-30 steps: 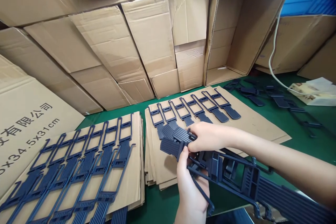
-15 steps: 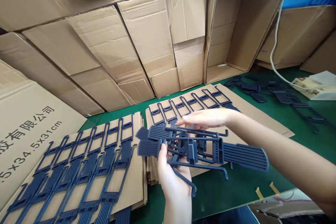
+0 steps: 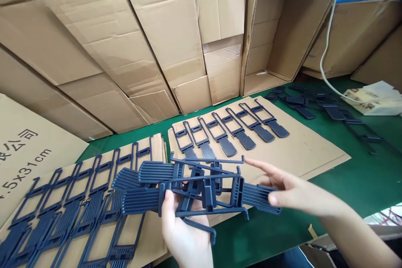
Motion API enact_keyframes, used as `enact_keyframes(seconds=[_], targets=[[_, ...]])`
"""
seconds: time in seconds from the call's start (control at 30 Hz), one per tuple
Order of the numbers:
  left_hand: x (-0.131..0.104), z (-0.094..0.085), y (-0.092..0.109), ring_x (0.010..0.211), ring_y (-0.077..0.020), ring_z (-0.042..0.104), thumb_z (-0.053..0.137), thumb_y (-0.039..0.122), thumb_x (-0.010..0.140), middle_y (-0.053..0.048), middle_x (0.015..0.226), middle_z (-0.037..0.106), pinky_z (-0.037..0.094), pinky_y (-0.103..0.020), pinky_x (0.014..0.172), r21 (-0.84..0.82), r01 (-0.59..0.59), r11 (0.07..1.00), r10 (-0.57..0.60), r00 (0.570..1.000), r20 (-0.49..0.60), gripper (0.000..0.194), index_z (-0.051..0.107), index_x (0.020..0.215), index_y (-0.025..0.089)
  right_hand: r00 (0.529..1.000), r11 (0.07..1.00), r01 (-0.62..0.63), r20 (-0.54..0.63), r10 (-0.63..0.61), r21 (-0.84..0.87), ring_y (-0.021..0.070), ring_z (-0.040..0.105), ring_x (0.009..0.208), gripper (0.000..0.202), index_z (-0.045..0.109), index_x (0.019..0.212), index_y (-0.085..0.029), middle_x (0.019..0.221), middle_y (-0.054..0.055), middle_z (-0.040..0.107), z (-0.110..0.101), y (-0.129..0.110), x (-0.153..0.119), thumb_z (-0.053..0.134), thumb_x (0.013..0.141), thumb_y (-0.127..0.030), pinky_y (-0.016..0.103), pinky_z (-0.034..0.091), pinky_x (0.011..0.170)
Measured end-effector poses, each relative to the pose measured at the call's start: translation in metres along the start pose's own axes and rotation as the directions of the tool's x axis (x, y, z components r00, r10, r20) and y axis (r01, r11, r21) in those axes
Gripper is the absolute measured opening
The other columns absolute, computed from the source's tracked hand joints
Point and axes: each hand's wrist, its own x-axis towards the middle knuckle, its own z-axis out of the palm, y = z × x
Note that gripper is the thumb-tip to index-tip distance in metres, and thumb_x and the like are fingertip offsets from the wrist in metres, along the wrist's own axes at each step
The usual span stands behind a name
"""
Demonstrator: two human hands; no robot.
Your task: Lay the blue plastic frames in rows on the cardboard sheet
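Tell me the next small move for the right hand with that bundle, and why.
Probably pinch one piece off the bundle of dark blue plastic pieces. The left hand holds it fanned out, the right hand touches its near end with open fingers, and the row on the cardboard sheet has bare room beside it.

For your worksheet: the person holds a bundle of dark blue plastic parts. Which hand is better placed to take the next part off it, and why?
Probably the right hand: its open fingers already touch the ribbed end of a part in the bundle of dark blue plastic parts. The left hand grips the bundle from below.
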Motion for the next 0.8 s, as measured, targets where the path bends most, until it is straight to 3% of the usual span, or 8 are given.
enact_keyframes(seconds=[0.07,0.17,0.3,0.47,0.63,0.8], targets=[[0.002,0.001,-0.002,0.089,-0.0202,0.065,0.056,0.028,0.079,-0.004,0.095,0.068,0.058,-0.03,0.071,0.007,0.007,1.0,-0.007,1.0,0.006,0.021,0.067,0.094,0.019,1.0,0.995,-0.027,0.001,0.027,0.093,0.014,0.063,0.079,0.068,0.031,0.136,-0.016,0.094,0.009,0.064,0.008,0.016,-0.004,0.063,0.079,-0.036,0.024,0.049,0.067],[0.002,0.002,-0.004,0.09,-0.021,0.065,0.057,0.027,0.078,-0.005,0.093,0.068,0.057,-0.032,0.073,0.015,0.058,0.998,-0.058,0.998,-0.002,0.02,0.067,0.093,0.018,0.998,0.975,-0.002,-0.064,0.017,0.223,0.0127,0.063,0.059,0.038,0.052,0.104,-0.011,0.076,0.008,0.065,0.017,0.029,-0.007,0.059,0.082,-0.041,0.02,0.046,0.051],[-0.001,0.0,-0.001,0.088,-0.0225,0.065,0.058,0.028,0.076,-0.007,0.089,0.068,0.057,-0.035,0.073,0.031,0.128,0.991,-0.126,0.99,-0.068,0.021,0.066,0.092,0.017,0.971,0.962,0.086,-0.237,-0.023,0.261,0.0113,0.06,0.054,0.032,0.049,0.077,-0.013,0.07,0.007,0.064,0.023,0.027,-0.013,0.059,0.082,-0.043,0.021,0.045,0.051],[-0.007,-0.003,0.006,0.08,-0.0225,0.066,0.061,0.034,0.073,-0.008,0.085,0.068,0.058,-0.033,0.064,0.051,0.117,0.992,-0.113,0.99,-0.084,0.023,0.067,0.083,0.015,0.921,0.939,0.173,-0.386,-0.048,0.298,0.0122,0.056,0.051,0.034,0.052,0.081,-0.014,0.063,0.006,0.062,0.031,0.025,-0.021,0.063,0.077,-0.046,0.024,0.043,0.051],[-0.01,-0.004,0.005,0.094,-0.0241,0.063,0.058,0.03,0.077,-0.007,0.096,0.066,0.058,-0.033,0.068,0.053,0.069,0.996,-0.062,0.991,-0.116,0.018,0.067,0.086,0.017,0.841,0.889,0.276,-0.54,-0.039,0.365,0.0146,0.053,0.049,0.037,0.055,0.094,-0.017,0.058,0.004,0.059,0.04,0.032,-0.023,0.064,0.074,-0.048,0.026,0.041,0.049],[-0.01,-0.006,0.004,0.091,-0.0233,0.063,0.058,0.029,0.077,-0.008,0.089,0.067,0.057,-0.036,0.071,0.052,0.143,0.988,-0.136,0.985,-0.109,0.018,0.067,0.084,0.014,0.693,0.889,0.425,-0.694,-0.196,0.173,0.0172,0.053,0.056,0.033,0.058,0.097,-0.021,0.06,0.004,0.058,0.055,0.04,-0.031,0.061,0.077,-0.048,0.03,0.043,0.057]])
